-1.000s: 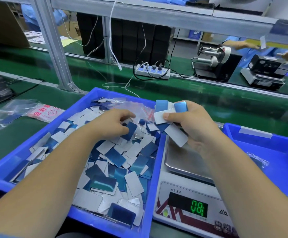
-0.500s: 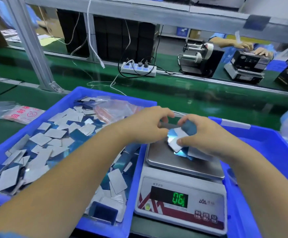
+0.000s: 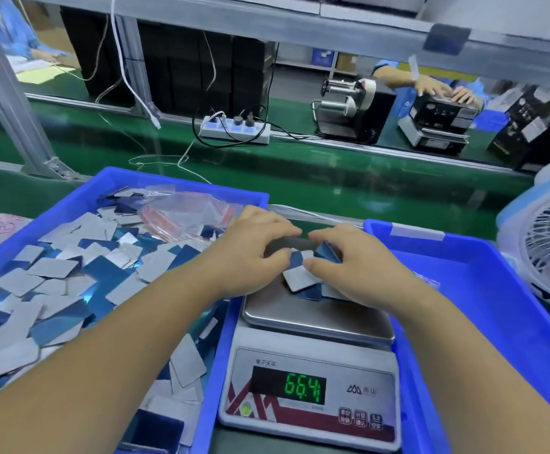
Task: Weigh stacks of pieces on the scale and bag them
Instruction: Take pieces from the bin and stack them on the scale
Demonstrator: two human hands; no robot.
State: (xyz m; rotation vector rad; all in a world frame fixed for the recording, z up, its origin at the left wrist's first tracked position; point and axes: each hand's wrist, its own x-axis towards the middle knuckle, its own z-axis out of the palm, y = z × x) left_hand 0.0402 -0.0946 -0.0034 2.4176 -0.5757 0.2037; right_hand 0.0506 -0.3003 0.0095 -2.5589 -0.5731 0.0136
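On the scale (image 3: 316,319) pan, left hand (image 3: 250,253) and right hand (image 3: 349,260) both pinch the pieces (image 3: 303,276) between them (fingers curled).

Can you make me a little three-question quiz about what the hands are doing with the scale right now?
1. True or false: both hands are over the scale's metal pan.
2. What colour are the digits on the display? A) red B) green C) white
3. Fill in: the loose blue and grey pieces fill the blue bin on the ______ side of the scale.

Key
1. True: the left hand and right hand hold a bunch of pieces together at the pan's far end.
2. B, green.
3. Left.
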